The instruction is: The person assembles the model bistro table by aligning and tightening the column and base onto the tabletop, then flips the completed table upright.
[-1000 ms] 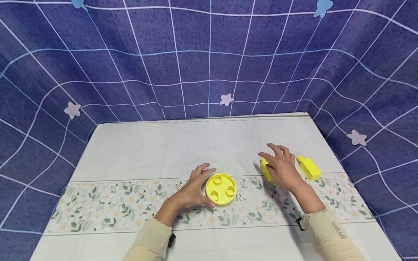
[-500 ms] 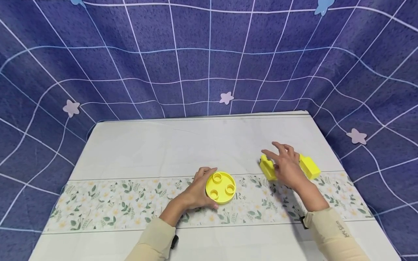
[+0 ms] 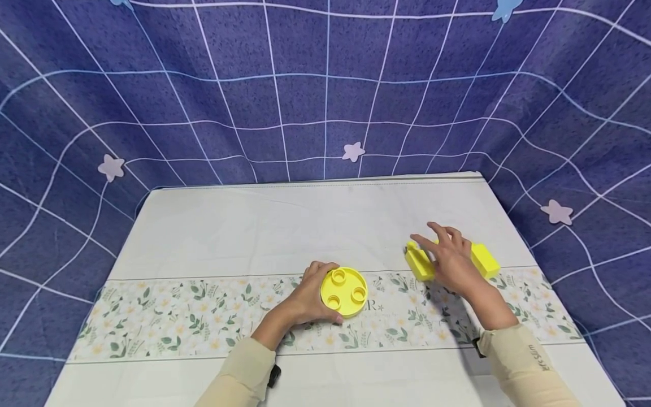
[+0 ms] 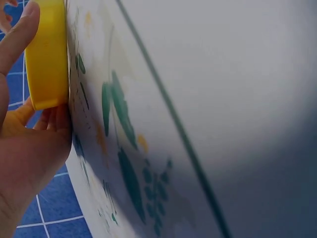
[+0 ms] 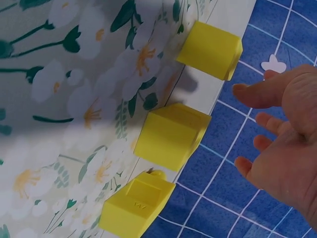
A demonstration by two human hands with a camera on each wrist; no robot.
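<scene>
A round yellow piece [image 3: 351, 291] with three raised rings lies on the floral strip. My left hand [image 3: 307, 297] grips its left side, fingers behind and thumb in front; the left wrist view shows the thumb against the yellow rim [image 4: 47, 59]. My right hand [image 3: 454, 264] hovers over the yellow blocks with fingers spread. It partly covers the left block [image 3: 419, 264] and the right block [image 3: 485, 260], and mostly hides a middle one. Three blocks [image 5: 210, 51], [image 5: 171, 138], [image 5: 136, 206] show in the right wrist view, apart from the hand [image 5: 290, 144].
The table is covered by a white cloth [image 3: 244, 226] with a floral band [image 3: 178, 322] across it. Behind and at both sides hangs a blue curtain [image 3: 300, 102] with a grid of lines and stars.
My left hand has closed in around the round yellow piece. My right hand has shifted a little to the right, uncovering more of the left block and covering part of the right one.
</scene>
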